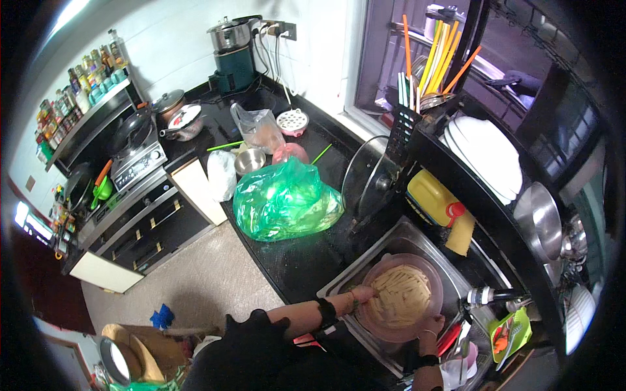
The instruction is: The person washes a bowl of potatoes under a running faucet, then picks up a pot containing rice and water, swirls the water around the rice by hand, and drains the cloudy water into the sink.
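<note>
We see a round, pinkish, see-through bowl (390,334) in the metal sink (424,242), low and right of the middle of the frame. It is full of pale strips (405,293). Our left hand (362,294) grips its left edge, with the fingertips over the rim. Our right hand (435,323) is bent round the lower right edge, holding on there; we cannot see what its fingers do underneath.

We think the bowl is light and a bit bendy, like plastic, but the strips should make it heavier. If it is wet, the rim may be slippery. Two opposite sides of the rim look like the best places to hold. The strips look firm but could snap.

The bowl's open top faces up at us. Being round, it has no long way. Many strips seem to slant from lower left to upper right.
</note>
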